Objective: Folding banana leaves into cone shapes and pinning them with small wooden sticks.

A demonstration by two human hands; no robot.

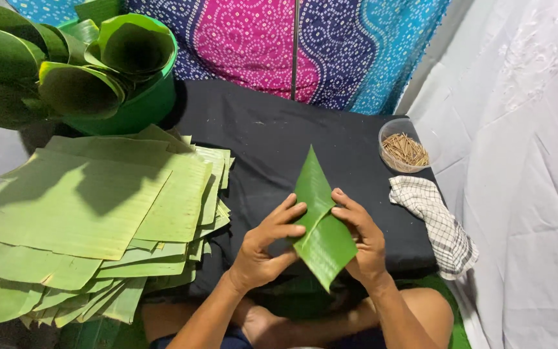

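Folding is under way: left hand [263, 249] and right hand [360, 236] both pinch a green leaf piece [321, 226] over the black cloth [259, 142], one flap lapped across, so pinning likely needs a stick from the tub [405, 146].

- The folded leaf [321, 226] sits up over the near edge of the cloth-covered table [272, 142], left hand [263, 249] on its left, right hand [360, 239] on its right.
- Left of the folded leaf: the stack of cut leaves [92, 207].
- Behind that stack: a tub [140, 106] with rolled leaves [72, 64] in it.
- Right and beyond: a container of sticks [405, 147].
- Just nearer, the checked cloth [434, 220] hangs over the table's right edge.
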